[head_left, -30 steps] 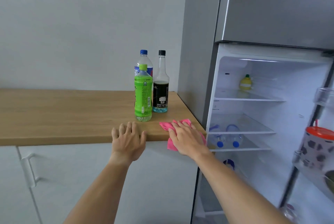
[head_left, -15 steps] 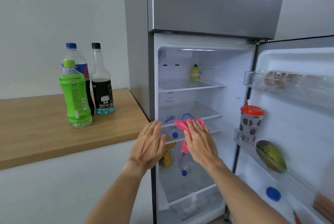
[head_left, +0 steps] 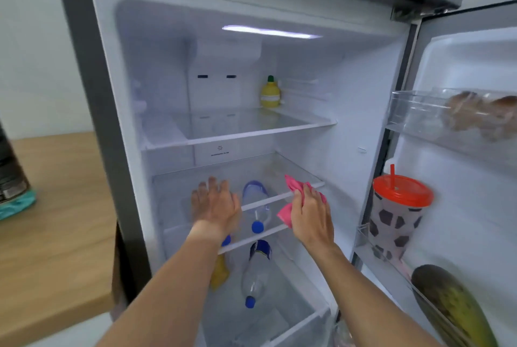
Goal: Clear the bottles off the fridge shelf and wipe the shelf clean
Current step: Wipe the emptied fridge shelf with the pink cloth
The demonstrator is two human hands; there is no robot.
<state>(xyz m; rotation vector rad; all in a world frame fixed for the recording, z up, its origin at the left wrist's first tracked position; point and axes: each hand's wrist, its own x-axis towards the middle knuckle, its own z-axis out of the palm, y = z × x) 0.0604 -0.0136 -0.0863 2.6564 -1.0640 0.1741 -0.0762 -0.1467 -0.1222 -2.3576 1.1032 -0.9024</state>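
Note:
The fridge stands open in front of me. My left hand [head_left: 214,202] lies flat, fingers apart, on the middle glass shelf [head_left: 305,176], which carries no bottles. My right hand [head_left: 312,213] is shut on a pink cloth [head_left: 293,185] at that shelf's front rail. Under the glass, a clear bottle with a blue cap [head_left: 256,206] lies on the shelf below. Another blue-capped bottle [head_left: 256,272] lies lower down. A dark-labelled bottle [head_left: 11,176] stands on the wooden counter [head_left: 61,220] at the far left edge.
A yellow squeeze bottle [head_left: 270,93] stands on the top shelf [head_left: 251,132]. The open door at right holds a lidded cup with a red lid [head_left: 397,215], a green-yellow fruit [head_left: 453,307] and an egg tray [head_left: 458,114]. A yellow item [head_left: 219,272] lies in the lower compartment.
My view has swung right and closer, from the counter to the fridge interior. Both hands have left the counter edge and reached the middle shelf, the right one carrying the pink cloth.

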